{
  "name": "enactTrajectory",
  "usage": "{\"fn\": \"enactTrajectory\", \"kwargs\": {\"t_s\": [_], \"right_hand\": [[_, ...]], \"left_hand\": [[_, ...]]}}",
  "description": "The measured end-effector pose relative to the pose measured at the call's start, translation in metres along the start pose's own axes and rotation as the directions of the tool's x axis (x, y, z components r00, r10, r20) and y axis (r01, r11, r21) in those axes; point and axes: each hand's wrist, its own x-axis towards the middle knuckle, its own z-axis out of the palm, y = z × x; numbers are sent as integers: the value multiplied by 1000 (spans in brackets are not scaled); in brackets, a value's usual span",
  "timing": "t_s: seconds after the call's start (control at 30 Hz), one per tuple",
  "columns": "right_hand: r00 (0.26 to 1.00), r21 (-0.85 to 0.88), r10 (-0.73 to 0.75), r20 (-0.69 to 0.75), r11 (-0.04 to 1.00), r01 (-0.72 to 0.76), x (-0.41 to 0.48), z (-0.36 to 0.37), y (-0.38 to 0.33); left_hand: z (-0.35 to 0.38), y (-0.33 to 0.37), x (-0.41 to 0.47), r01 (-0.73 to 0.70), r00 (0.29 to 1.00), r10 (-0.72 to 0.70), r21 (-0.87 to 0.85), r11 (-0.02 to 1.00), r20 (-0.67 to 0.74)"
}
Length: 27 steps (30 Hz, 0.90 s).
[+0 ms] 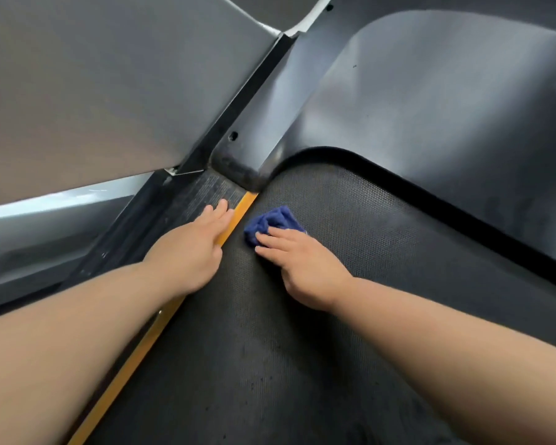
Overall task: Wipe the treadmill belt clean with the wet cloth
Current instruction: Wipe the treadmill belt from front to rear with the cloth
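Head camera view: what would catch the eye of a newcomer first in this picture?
The crumpled dark blue cloth stands out most, lying on the black textured treadmill belt near its front left corner, with the right hand pressing on it. Next comes the long yellow strip along the belt's left edge, where the left hand rests flat, partly on the dark side rail.

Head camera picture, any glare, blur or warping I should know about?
Head view: bright glare streaks the glossy grey side panel; soft sheen on the dark plastic motor cover; textured black treadmill belt sharp near the crumpled blue cloth, softer lower down.
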Motion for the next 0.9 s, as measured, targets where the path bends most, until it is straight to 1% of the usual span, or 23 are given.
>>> {"fn": "enactTrajectory", "kwargs": {"t_s": [0.03, 0.07, 0.1, 0.13, 0.17, 0.2, 0.23, 0.27, 0.3, 0.37, 0.4, 0.47, 0.5, 0.53, 0.57, 0.6, 0.63, 0.67, 0.7, 0.77, 0.8, 0.83, 0.9], "right_hand": [[1000, -1, -26, 13, 1000, 26, 1, -3, 9], [1000, -22, 7, -21, 1000, -7, 6, -7, 22], [990, -30, 116, -75, 993, -118, 13, -14, 35], [951, -33, 276, -140, 959, -283, 22, -24, 47], [886, -20, 430, -175, 898, -440, 31, -34, 59], [825, 13, 534, -184, 841, -541, 39, -42, 63], [792, 40, 582, -184, 809, -586, 45, -44, 59], [792, 64, 584, -175, 810, -583, 47, -42, 50], [829, 71, 535, -164, 845, -531, 47, -38, 37], [926, 96, 377, -29, 923, -373, 40, -25, 6], [949, 108, 312, 49, 943, -316, 36, -20, -5], [963, 136, 236, 132, 958, -254, 30, -23, -11], [969, 169, 196, 152, 961, -221, 24, -28, -10], [977, 194, 151, 150, 965, -179, 15, -33, -10], [987, 204, 130, 94, 968, -147, 2, -35, -9], [987, 190, 162, -8, 969, -158, -14, -35, -7], [962, 167, 245, -117, 960, -224, -31, -34, -2], [918, 138, 347, -193, 936, -325, -48, -34, 5], [869, 101, 437, -231, 899, -425, -64, -34, 13], [821, 6, 548, -161, 832, -555, -89, -31, 29], [822, -54, 562, -98, 821, -568, -97, -26, 31], [832, -104, 553, -44, 826, -554, -103, -20, 30], [854, -170, 520, 21, 843, -510, -106, -7, 20]], "left_hand": [[0, -2, 1, -3, 1000, 3, -1, 1000, 4], [1, -3, 2, 0, 1000, 0, -7, 1000, 7], [3, -3, 2, 2, 1000, -1, -19, 1000, 12], [5, -2, 2, 1, 1000, -1, -33, 999, 18], [7, -2, 2, -1, 1000, 2, -40, 999, 17], [8, -2, 2, -6, 1000, 6, -39, 999, 15], [8, -2, 2, -12, 1000, 13, -37, 999, 22], [7, -2, 3, -16, 999, 17, -39, 999, 34], [5, -2, 4, -17, 999, 19, -45, 999, 42], [1, -5, 5, -42, 997, 45, -53, 998, 65], [-2, -6, 5, -61, 994, 65, -49, 997, 82], [-7, -9, 4, -55, 994, 56, -17, 998, 98], [-6, -11, 5, -41, 996, 39, 25, 999, 77], [-4, -11, 5, -57, 998, 57, 96, 994, 6], [-1, -9, 5, -124, 984, 145, 195, 973, -99], [5, -4, 7, -205, 951, 257, 271, 940, -171], [12, 3, 12, -284, 912, 352, 293, 913, -210], [20, 12, 19, -341, 882, 411, 292, 894, -230], [29, 25, 28, -364, 874, 432, 291, 885, -221], [50, 52, 43, -323, 918, 371, 278, 905, -141], [63, 61, 44, -274, 944, 310, 257, 927, -113], [77, 65, 38, -240, 954, 273, 231, 943, -127], [100, 59, 8, -250, 938, 293, 222, 943, -188]]}}
